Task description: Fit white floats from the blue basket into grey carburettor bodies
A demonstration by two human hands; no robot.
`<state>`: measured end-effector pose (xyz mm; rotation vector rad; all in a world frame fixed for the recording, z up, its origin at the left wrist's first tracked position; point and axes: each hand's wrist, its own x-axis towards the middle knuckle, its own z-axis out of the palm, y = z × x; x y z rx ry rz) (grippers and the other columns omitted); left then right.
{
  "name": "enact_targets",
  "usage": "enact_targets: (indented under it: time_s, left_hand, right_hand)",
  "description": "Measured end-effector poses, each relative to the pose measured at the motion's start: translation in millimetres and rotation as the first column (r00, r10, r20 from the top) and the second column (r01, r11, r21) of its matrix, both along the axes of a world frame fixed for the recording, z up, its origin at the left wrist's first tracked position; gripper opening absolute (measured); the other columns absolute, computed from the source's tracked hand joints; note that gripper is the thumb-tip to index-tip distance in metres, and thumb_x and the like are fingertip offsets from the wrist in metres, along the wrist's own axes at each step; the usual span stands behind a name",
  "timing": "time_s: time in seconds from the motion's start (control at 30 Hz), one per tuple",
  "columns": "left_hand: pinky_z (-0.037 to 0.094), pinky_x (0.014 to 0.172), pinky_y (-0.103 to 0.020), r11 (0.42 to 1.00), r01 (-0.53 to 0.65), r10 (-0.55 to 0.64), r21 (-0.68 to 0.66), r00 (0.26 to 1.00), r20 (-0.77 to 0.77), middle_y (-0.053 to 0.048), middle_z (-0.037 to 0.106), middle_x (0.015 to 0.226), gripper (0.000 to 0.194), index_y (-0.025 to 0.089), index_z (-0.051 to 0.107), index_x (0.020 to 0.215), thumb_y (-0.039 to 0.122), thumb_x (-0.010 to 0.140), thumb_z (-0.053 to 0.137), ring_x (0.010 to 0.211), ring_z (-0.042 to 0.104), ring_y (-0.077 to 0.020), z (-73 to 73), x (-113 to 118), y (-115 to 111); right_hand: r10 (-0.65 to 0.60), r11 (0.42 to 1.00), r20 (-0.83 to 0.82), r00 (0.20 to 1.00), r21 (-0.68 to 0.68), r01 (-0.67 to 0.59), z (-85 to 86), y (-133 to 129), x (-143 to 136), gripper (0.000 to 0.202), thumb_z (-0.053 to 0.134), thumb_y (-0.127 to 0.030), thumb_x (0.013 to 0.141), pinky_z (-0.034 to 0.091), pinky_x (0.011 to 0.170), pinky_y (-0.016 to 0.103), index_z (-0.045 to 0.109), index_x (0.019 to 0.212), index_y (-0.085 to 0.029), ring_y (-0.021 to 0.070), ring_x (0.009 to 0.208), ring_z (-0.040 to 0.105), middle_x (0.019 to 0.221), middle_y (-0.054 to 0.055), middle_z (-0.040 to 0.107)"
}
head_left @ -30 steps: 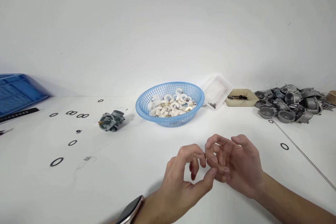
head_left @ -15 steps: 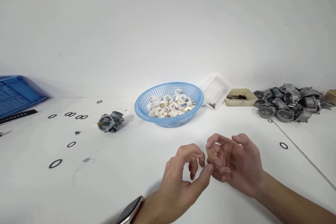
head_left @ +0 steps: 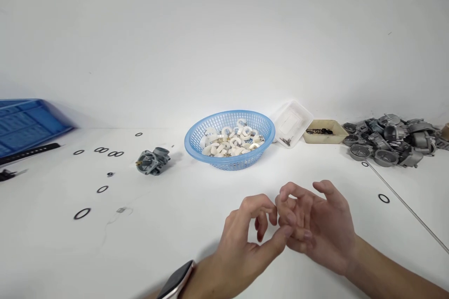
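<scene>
My left hand (head_left: 245, 238) and my right hand (head_left: 317, 229) meet low in the middle, just above the white table (head_left: 168, 238). The left thumb tip touches the curled fingers of the right hand. My right index finger bends toward its thumb in a small loop. I see no object between the fingers; anything tiny there is hidden. A watch (head_left: 175, 280) sits on my left wrist. Nearest beyond the hands is a blue mesh basket (head_left: 228, 162) holding several white plastic pieces.
A grey carburetor (head_left: 153, 160) lies left of the basket, with several black O-rings (head_left: 82, 213) scattered further left. A blue crate (head_left: 28, 124) is at far left. Right of the basket: a clear tub (head_left: 293, 124), a beige tray (head_left: 324, 139), a pile of metal castings (head_left: 389, 142), a thin rod (head_left: 403, 203).
Both hands stay together and have dropped slightly lower in view. The fingers shift a little against each other. The view has swung slightly left.
</scene>
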<state>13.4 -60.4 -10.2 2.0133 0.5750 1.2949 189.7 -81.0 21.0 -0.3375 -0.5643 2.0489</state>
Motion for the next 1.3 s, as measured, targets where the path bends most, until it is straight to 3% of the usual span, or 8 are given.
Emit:
enact_targets:
  time_s: [0.77, 1.3]
  left_hand:
    - [0.053, 0.056, -0.02, 0.999, -0.003, 0.002, 0.034, 1.0, 0.008, 0.005, 0.066, 0.08, 0.038, 0.029, 0.046, 0.115, 0.007, 0.088, 0.06, 0.06, 0.056, -0.0098, 3.2, 0.4, 0.3]
    - [0.052, 0.055, -0.02, 0.997, -0.057, 0.058, 0.056, 0.998, -0.022, 0.007, 0.066, 0.078, 0.032, 0.029, 0.046, 0.109, 0.007, 0.088, 0.056, 0.053, 0.052, -0.0076, 6.3, 0.6, 1.1]
  right_hand:
    - [-0.002, 1.0, 0.068, 0.998, 0.019, 0.0, 0.9, -2.4, -2.7, 0.039, 0.057, -0.049, 0.085, 0.022, 0.046, 0.021, 0.073, 0.095, -0.015, 0.0072, 0.048, 0.03, 0.07, -0.001, 0.054]
    - [-0.009, 1.0, 0.085, 0.996, 0.001, 0.009, 1.0, -1.9, -3.6, 0.037, 0.059, -0.049, 0.084, 0.02, 0.045, 0.02, 0.072, 0.093, -0.015, 0.0065, 0.047, 0.029, 0.072, -0.001, 0.055]
